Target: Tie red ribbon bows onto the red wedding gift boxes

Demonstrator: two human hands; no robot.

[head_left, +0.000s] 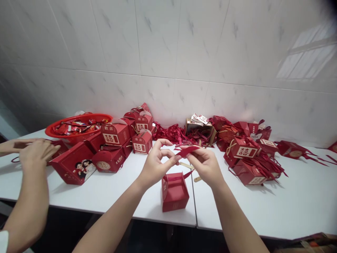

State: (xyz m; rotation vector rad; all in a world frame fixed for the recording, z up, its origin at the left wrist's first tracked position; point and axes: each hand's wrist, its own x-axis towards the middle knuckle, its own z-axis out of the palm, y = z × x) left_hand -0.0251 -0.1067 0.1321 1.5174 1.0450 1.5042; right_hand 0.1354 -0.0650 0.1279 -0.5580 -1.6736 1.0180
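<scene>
Between my two hands a dark red ribbon (187, 151) is stretched above the table. My left hand (159, 163) pinches one part of it between thumb and fingers. On the other side my right hand (205, 163) grips the ribbon too, its fingers curled. Directly below stands a small red gift box (175, 196) with its side flap raised; a strip of ribbon runs up from its back edge toward my hands. Flat gold-coloured tags (186, 165) lie on the table just behind the box, partly hidden by my right hand.
A red basin (79, 135) of wrapped sweets stands back left, beside stacked red boxes (116, 135). Loose ribbons (171, 133) and a cardboard box (201, 135) with cards on top sit by the wall. Ribboned boxes (243, 151) pile up right. A co-worker's hands (35, 151) work at left.
</scene>
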